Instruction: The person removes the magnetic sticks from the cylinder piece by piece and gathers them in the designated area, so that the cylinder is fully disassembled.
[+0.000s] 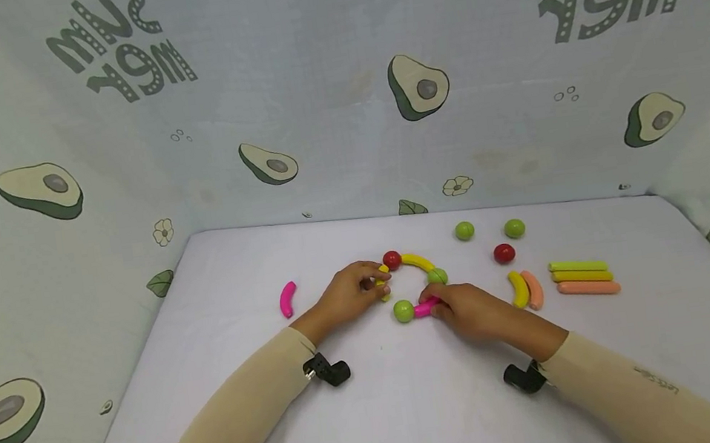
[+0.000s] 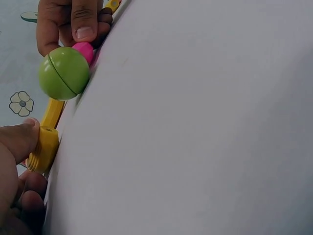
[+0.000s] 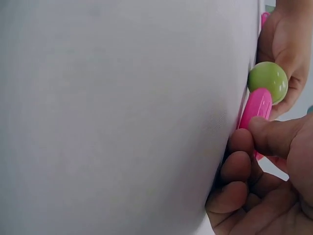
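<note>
Pink stick (image 3: 257, 105), its tip at a green ball (image 1: 403, 311) on the worktop (image 1: 380, 413), is pinched in the right hand's (image 1: 471, 311) grip; the left hand's (image 1: 347, 293) grip pinches a yellow stick (image 2: 45, 152). Joining seems in hand; next calls for lining up ball and yellow stick.
</note>
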Motion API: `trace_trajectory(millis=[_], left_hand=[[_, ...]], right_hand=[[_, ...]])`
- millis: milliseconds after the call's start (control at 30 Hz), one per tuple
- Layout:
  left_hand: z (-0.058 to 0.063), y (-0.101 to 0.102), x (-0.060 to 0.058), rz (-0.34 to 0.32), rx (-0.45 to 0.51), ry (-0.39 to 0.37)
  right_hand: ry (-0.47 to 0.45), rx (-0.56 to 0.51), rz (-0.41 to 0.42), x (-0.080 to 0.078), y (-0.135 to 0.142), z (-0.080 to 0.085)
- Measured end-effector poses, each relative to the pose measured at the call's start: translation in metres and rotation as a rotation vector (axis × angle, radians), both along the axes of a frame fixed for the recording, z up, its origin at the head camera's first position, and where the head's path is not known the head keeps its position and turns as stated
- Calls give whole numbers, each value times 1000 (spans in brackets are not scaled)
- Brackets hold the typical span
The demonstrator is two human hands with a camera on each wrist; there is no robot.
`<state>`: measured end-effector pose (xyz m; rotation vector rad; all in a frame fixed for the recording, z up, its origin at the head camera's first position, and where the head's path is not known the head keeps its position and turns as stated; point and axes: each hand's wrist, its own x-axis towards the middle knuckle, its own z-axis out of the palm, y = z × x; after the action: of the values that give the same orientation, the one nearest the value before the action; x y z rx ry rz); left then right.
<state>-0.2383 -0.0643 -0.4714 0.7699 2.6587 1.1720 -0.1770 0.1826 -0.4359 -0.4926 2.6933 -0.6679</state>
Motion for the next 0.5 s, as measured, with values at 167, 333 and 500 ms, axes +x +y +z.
trace_trajectory(millis=[167,333,500], left_hand=[[1,-1,0,-5,5,-8],[3,-1,3,-3,13,-4],[7,-1,12,31,29,33]], right_hand=[[5,-3,13,-1,3,0],[3,1,7,-1,5,-1],[-7,-7,14,-2,7,-1]])
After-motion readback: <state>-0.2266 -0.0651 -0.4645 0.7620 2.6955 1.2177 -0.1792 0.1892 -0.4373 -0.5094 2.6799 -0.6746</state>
